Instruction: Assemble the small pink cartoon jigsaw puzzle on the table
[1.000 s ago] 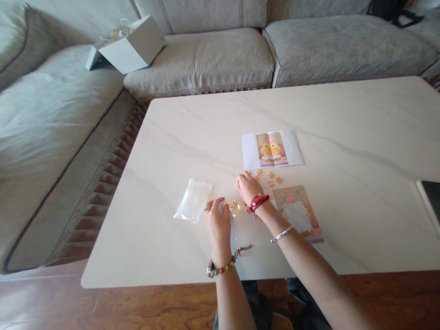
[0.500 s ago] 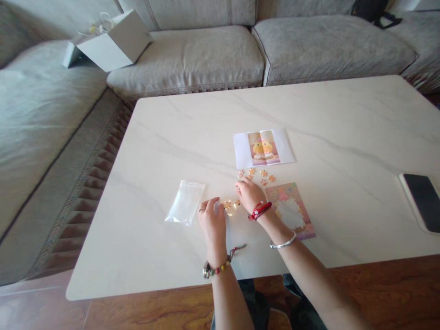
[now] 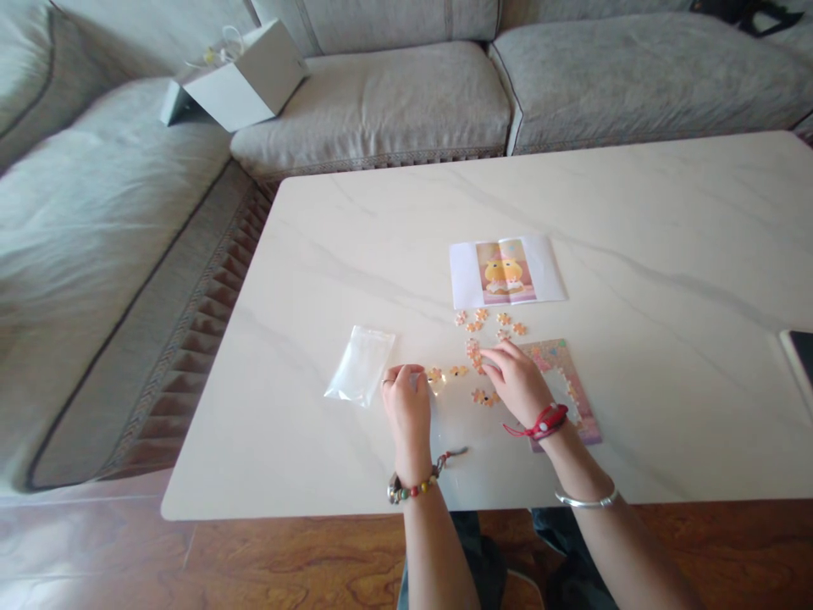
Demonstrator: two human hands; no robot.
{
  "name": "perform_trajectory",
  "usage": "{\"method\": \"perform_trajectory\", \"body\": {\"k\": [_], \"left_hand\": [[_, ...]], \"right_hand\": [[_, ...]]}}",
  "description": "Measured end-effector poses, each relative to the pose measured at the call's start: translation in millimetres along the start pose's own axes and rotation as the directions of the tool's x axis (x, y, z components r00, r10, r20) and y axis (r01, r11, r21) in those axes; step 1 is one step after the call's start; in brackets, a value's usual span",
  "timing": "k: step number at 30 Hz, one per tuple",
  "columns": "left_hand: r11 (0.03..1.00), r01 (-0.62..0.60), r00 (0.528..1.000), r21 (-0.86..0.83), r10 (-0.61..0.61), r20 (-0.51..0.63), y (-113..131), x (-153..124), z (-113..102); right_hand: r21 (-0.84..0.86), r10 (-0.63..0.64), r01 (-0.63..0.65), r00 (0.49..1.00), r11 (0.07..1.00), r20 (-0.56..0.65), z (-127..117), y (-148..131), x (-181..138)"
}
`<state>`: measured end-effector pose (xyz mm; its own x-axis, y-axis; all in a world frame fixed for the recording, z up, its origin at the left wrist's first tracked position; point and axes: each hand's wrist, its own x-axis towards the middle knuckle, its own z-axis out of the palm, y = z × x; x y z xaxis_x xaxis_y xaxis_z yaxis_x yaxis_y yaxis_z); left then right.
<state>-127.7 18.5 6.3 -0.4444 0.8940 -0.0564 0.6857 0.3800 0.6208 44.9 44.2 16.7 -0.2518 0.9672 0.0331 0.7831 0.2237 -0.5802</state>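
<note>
My right hand (image 3: 517, 385) is at the small orange-pink jigsaw puzzle pieces (image 3: 473, 354), with its thumb and index finger closed on a few that sit together. Just below its fingertips lie joined pieces (image 3: 485, 397). My left hand (image 3: 406, 411) rests low over the table with its fingers curled together; what they hold, if anything, is hidden. Some lit, shiny pieces (image 3: 435, 375) lie beside its fingertips. The puzzle frame board (image 3: 575, 373), with an irregular open centre, is partly behind my right hand and wrist. More loose pieces (image 3: 481, 314) lie above.
A creased paper sheet with a yellow cartoon picture (image 3: 505, 273) lies beyond the pieces. A clear plastic bag (image 3: 361, 364) is left of my left hand. A phone (image 3: 801, 360) sits at the right edge. Grey sofas (image 3: 406, 102) bearing a white box (image 3: 247, 80) border the marble-patterned table (image 3: 305, 280).
My right hand has shifted right and slightly down, uncovering pieces that it hid before. My left hand stays by the same pieces. The whole view has swung a little to the left.
</note>
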Motion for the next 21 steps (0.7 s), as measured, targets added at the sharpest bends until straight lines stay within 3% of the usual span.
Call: {"method": "perform_trajectory", "body": {"k": [5, 9, 16, 21], "left_hand": [[1.000, 0.016, 1.000, -0.006, -0.016, 0.005, -1.4, -0.5, 2.1], [1.000, 0.005, 1.000, -0.001, -0.005, 0.031, -0.3, -0.4, 3.9], [0.998, -0.035, 0.994, 0.045, 0.030, 0.108, 8.5, -4.6, -2.9], [0.990, -0.086, 0.986, 0.114, 0.068, 0.151, 15.4, -11.1, 1.1]], "right_hand": [[0.021, -0.009, 0.007, 0.994, 1.000, 0.112, -4.8, 14.1, -32.3], [0.005, -0.035, 0.035, 0.985, 0.999, 0.167, -2.4, 13.6, -36.9], [-0.048, -0.028, 0.037, 0.984, 0.998, 0.174, 1.3, 11.3, -36.4], [0.024, -0.038, 0.035, 0.991, 0.999, 0.125, -2.7, 10.2, -36.0]]}}
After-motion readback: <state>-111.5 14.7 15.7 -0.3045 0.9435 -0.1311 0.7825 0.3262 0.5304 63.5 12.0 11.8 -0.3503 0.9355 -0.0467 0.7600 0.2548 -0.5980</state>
